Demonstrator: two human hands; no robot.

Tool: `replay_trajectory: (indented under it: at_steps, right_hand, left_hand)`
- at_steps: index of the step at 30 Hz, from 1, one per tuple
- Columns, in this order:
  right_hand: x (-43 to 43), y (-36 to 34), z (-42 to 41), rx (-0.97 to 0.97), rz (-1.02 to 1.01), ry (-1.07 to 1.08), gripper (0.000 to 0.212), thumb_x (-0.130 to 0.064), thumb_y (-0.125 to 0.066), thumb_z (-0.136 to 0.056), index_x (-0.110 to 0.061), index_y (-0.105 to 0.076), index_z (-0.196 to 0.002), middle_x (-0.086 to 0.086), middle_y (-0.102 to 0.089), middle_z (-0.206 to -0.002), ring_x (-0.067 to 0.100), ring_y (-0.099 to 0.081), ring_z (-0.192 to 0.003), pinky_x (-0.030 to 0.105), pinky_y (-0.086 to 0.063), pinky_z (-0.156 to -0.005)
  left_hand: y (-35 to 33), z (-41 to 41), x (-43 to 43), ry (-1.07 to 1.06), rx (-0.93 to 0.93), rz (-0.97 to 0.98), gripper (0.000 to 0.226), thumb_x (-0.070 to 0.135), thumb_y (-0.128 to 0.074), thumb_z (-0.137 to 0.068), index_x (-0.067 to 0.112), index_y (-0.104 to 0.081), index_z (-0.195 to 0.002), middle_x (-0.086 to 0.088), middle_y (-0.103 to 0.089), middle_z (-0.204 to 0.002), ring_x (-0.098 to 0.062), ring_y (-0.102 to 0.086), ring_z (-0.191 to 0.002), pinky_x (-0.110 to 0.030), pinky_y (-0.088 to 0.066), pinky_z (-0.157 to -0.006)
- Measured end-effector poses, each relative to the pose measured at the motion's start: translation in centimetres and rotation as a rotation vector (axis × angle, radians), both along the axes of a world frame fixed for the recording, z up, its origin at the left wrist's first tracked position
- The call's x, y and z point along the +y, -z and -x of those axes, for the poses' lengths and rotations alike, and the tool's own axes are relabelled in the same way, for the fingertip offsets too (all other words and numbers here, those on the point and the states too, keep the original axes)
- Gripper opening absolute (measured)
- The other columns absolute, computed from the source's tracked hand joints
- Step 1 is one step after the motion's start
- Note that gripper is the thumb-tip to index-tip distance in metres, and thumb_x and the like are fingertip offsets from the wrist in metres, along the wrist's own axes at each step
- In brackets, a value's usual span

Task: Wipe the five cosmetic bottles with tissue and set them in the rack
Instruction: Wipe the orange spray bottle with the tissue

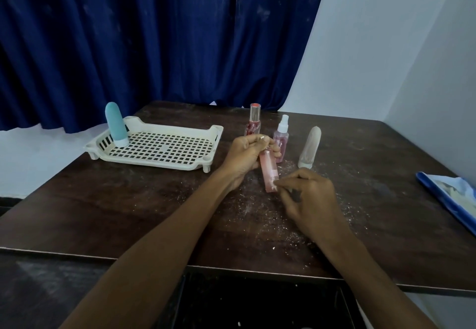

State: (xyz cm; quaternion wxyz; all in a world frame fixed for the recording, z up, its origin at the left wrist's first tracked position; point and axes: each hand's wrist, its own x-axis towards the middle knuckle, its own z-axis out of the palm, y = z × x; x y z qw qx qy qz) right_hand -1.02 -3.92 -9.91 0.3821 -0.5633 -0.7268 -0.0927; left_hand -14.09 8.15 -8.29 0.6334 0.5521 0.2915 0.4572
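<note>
My left hand (244, 155) grips the top end of a slim pink bottle (268, 170) that tilts over the dark table. My right hand (307, 196) is at the bottle's lower end, its fingers curled and pinching a small bit of tissue (276, 182) against it. A teal bottle (116, 125) stands upright in the back left corner of the cream rack (159, 160). Behind my hands stand a red-capped clear bottle (254, 119), a pink spray bottle (281, 139) and a whitish tapered bottle (309, 148).
White crumbs are scattered over the dark wooden table (128, 200) around my hands. A blue and white packet (449, 196) lies at the right edge. A blue curtain (154, 32) hangs behind the table, with a white wall to the right.
</note>
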Motion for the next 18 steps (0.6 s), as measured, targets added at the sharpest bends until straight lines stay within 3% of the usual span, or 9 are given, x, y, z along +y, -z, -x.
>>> replay_trajectory:
  at_steps: [6,11,14,18]
  right_hand:
    - [0.0,-0.3,1.4,-0.022,-0.014,-0.005,0.014,-0.003,-0.075,-0.077,-0.012,-0.078,-0.087,-0.002,-0.062,-0.080,0.009,-0.058,-0.067,0.018,-0.049,-0.064]
    - [1.2,-1.2,1.2,-0.005,-0.099,-0.004,0.012,-0.002,-0.074,-0.079,-0.008,-0.077,-0.088,0.004,-0.067,-0.082,0.015,-0.063,-0.069,0.032,-0.057,-0.064]
    - [2.5,-2.5,1.7,-0.024,-0.162,0.029,0.013,-0.001,-0.074,-0.079,-0.007,-0.077,-0.091,0.007,-0.069,-0.086,0.018,-0.065,-0.072,0.028,-0.057,-0.069]
    - [3.3,-2.7,2.4,-0.039,-0.206,0.058,0.021,0.004,-0.078,-0.072,-0.002,-0.076,-0.092,0.011,-0.070,-0.089,0.022,-0.067,-0.076,0.027,-0.057,-0.073]
  left_hand:
    - [-0.3,0.0,-0.1,0.020,-0.038,0.000,0.024,0.012,-0.052,-0.101,-0.004,-0.065,-0.112,-0.020,-0.073,-0.106,-0.022,-0.073,-0.092,-0.027,-0.058,-0.074]
    - [-0.3,0.0,-0.1,0.062,-0.042,-0.030,0.026,0.012,-0.053,-0.101,-0.007,-0.062,-0.116,-0.017,-0.074,-0.102,-0.023,-0.073,-0.094,-0.028,-0.058,-0.074]
    - [-0.2,0.0,0.0,0.053,-0.001,-0.064,0.024,0.016,-0.055,-0.100,-0.001,-0.066,-0.113,-0.006,-0.075,-0.094,-0.014,-0.071,-0.085,-0.027,-0.058,-0.073]
    - [-0.1,0.2,0.1,0.051,0.004,-0.072,0.021,0.019,-0.056,-0.100,0.004,-0.068,-0.109,-0.008,-0.074,-0.098,-0.015,-0.069,-0.088,-0.032,-0.058,-0.080]
